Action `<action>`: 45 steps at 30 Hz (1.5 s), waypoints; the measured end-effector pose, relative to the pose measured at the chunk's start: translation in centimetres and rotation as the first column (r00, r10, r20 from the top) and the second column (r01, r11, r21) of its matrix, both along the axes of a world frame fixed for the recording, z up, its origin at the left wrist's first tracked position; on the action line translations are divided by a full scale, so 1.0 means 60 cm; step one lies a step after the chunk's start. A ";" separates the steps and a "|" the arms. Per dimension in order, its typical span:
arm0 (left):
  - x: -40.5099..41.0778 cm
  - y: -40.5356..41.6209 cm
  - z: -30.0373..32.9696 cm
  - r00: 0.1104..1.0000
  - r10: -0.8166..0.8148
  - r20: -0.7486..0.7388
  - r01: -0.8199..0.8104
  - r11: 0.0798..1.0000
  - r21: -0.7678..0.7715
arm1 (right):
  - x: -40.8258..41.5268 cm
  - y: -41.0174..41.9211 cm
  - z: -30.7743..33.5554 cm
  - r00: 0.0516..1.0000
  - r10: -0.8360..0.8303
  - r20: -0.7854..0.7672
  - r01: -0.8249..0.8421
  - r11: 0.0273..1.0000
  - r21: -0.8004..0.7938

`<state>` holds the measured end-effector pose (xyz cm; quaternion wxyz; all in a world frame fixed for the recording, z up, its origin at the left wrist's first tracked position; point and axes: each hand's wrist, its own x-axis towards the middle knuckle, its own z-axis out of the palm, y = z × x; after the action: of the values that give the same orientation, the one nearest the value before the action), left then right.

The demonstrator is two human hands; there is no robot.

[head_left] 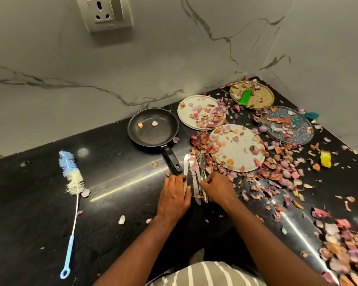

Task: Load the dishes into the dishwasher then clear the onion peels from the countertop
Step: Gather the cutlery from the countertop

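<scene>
Cutlery (195,178) lies mid-desk, knives & forks side by side, handles toward the person, tips pointing at 12 o'clock. Left hand (175,196) rests flat on the knife at the bundle's 9 o'clock side, fingers straight, pressing not gripping. Right hand (216,187) at 3 o'clock has fingers curled round the fork handles, prob. pinching them, though blur hides which pieces. To do this step well: squeeze the pieces together w/ both hands, shake off the onion peels (281,174) stuck among them, then lift by the handles in one bunch, tips away from the body. Frying pan (153,126) sits at 11 o'clock of the cutlery, its handle touching or nearly so; 2 plates (238,148) at 1 o'clock, peel-covered. Peels spread thickly from 1 to 4 o'clock over the black desk (39,203). Dishwasher not in view.
</scene>
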<state>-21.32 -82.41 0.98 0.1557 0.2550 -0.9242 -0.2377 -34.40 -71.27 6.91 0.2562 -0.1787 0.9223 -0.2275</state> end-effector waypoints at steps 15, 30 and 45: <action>-0.029 0.021 0.028 0.977 0.158 0.141 -0.169 0.984 0.065 | -0.039 0.019 -0.009 0.935 -0.059 0.349 0.189 0.917 -0.351; -0.066 0.026 0.058 0.925 0.172 0.338 -0.196 0.980 0.038 | -0.046 0.026 -0.024 0.941 -0.060 0.332 0.218 0.861 -0.460; -0.056 0.099 0.098 0.997 0.009 -0.079 0.031 0.874 0.485 | -0.049 0.032 -0.027 0.811 -0.062 0.582 0.474 0.651 -0.592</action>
<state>-24.69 -76.44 6.86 0.1216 0.2712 -0.8295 -0.4729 -37.32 -69.35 5.27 0.3635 -0.0519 0.6724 -0.6427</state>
